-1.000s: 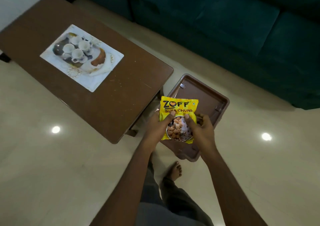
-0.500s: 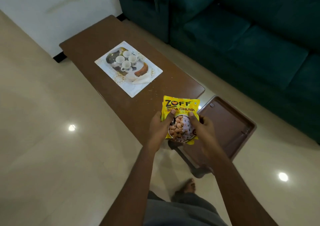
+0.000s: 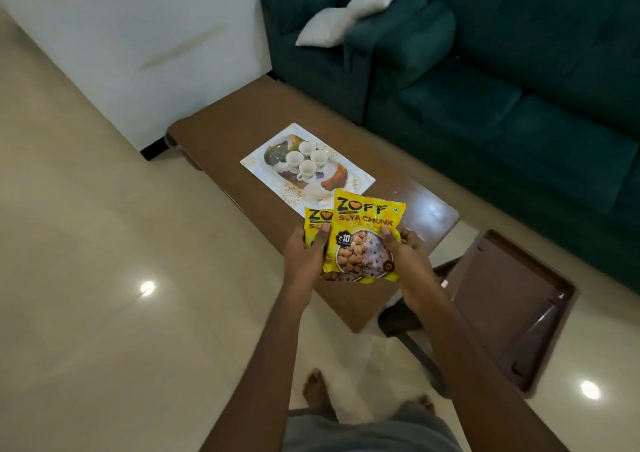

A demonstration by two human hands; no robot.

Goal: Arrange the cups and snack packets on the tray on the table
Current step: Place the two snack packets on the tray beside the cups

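Observation:
Two yellow soya chunk snack packets are held above the near end of the brown table (image 3: 242,115). My right hand (image 3: 410,261) grips the front packet (image 3: 363,240). My left hand (image 3: 304,257) grips the second packet (image 3: 317,224), which peeks out behind the first on its left. Further along the table lies a white printed tray (image 3: 353,177) carrying several white cups (image 3: 306,160), clustered at its far half. The packets hover just short of the tray's near corner.
A dark green sofa (image 3: 519,87) with a white cushion (image 3: 349,11) runs along the table's far side. A brown plastic stool (image 3: 512,309) stands on the floor to the right of the table. My bare feet (image 3: 315,389) stand on the shiny tiled floor (image 3: 104,278).
The packets have come away from over the brown stool to above the table's near end. The two packets have fanned apart, one in each hand. The view has swung toward the tray.

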